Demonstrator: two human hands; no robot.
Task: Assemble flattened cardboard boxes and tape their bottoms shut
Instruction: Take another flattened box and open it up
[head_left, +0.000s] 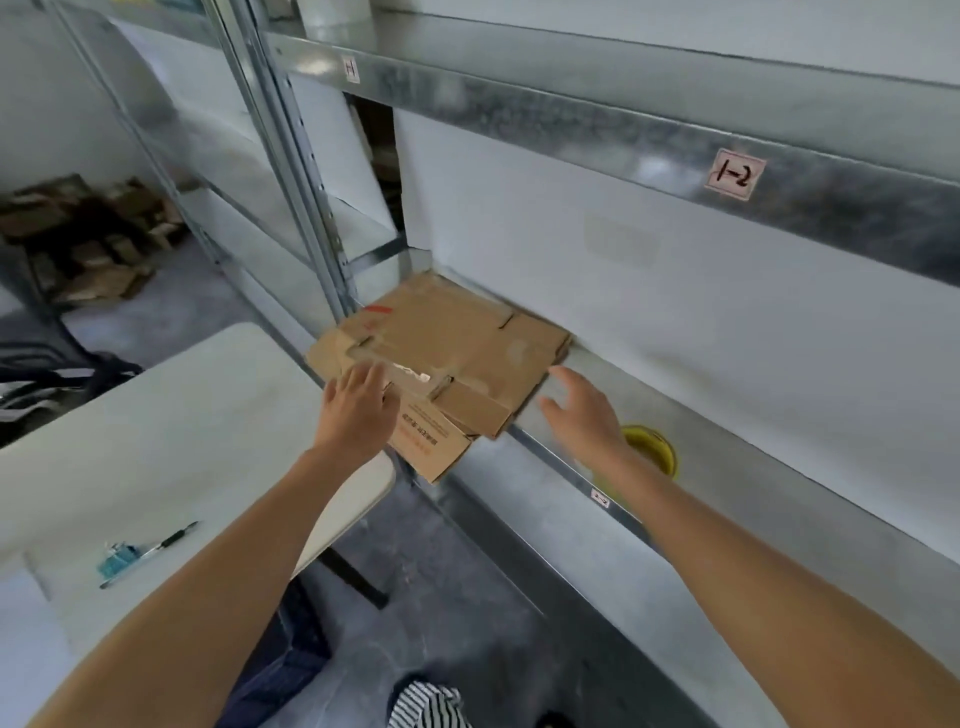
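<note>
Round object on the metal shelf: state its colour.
Yellow; the round object shows best in the head view.

Open shelf between flattened boxes and yellow roll; upright post hems left.

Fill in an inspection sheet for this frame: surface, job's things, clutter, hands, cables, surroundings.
Surface: grey galvanised metal shelf.
Job's things: stack of flattened brown cardboard boxes at the shelf's left end, overhanging its front edge; yellow roll partly hidden behind the right wrist.
Clutter: black pen and small teal object on the white table.
Hands: left hand rests on the stack; right hand open beside it.
Cables: nothing seen.
Surroundings: loose cardboard pile on the floor; label reading 1-2 above.
</note>
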